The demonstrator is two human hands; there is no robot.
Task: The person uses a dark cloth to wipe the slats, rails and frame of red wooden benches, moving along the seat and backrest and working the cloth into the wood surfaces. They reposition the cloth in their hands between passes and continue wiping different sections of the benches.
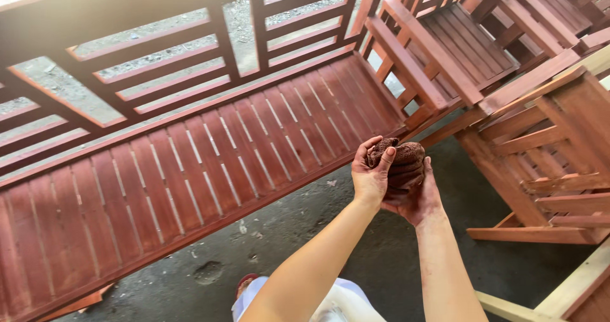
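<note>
Both my hands hold a dark brown, stained rag (pixel 401 160) bunched into a ball in front of me. My left hand (pixel 370 177) pinches its left side with thumb and fingers. My right hand (pixel 416 198) cups it from below and behind. The rag hovers just off the front right corner of a long red-brown slatted wooden bench (pixel 190 163), which stretches from the left edge to the middle of the view, with its open-slat backrest (pixel 159 61) beyond.
A slatted wooden chair (pixel 445 48) stands at the upper right, and a lighter red-brown wooden piece (pixel 546 157) at the right. Grey concrete floor (pixel 286 246) lies below. A pale unfinished wooden plank (pixel 559 293) crosses the lower right corner.
</note>
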